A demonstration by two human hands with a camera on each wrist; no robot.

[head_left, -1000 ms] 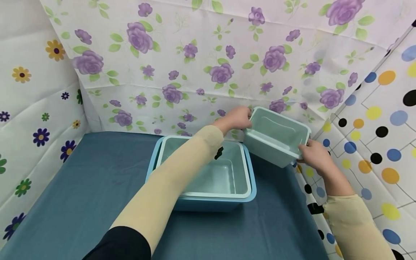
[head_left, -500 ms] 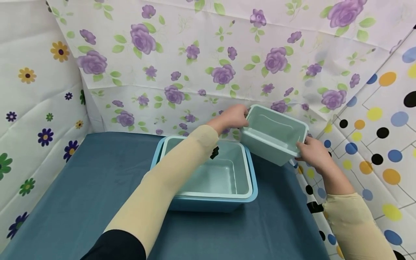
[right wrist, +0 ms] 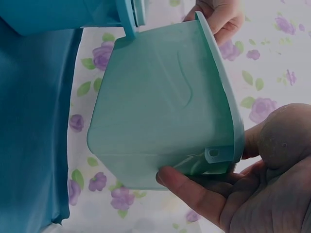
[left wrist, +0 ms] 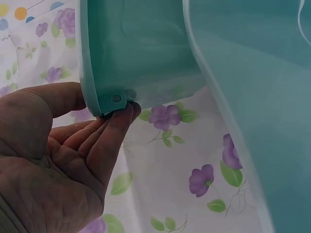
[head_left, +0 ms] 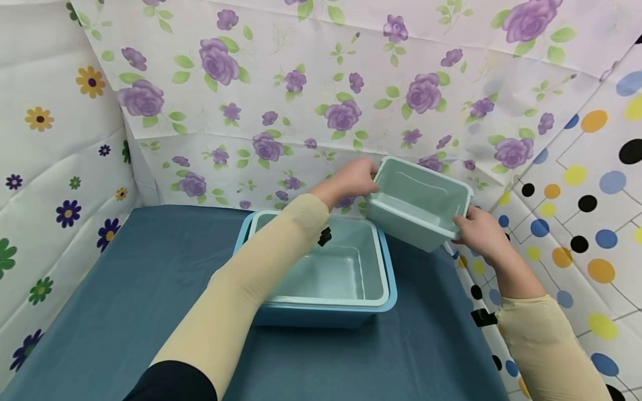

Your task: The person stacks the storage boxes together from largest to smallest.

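Both hands hold a small pale green plastic storage bin by its two short ends, raised and tilted with its mouth toward me. My left hand grips the left end; in the left wrist view the thumb lies on the rim and the fingers curl under it, near a small tab with a hole. On the other end, my right hand grips the rim, fingers spread below along the wall in the right wrist view. Left of the held bin, a larger pale green bin sits nested inside a blue bin on the table.
The table has a dark blue cover. Behind it hangs a white cloth with purple roses. Dotted cloth lines the right side close to my right hand, and daisy-patterned cloth lines the left.
The small bin and both hands have shifted slightly left and up, toward the nested bins. The grip of both hands is the same, and the nested bins stay in place.
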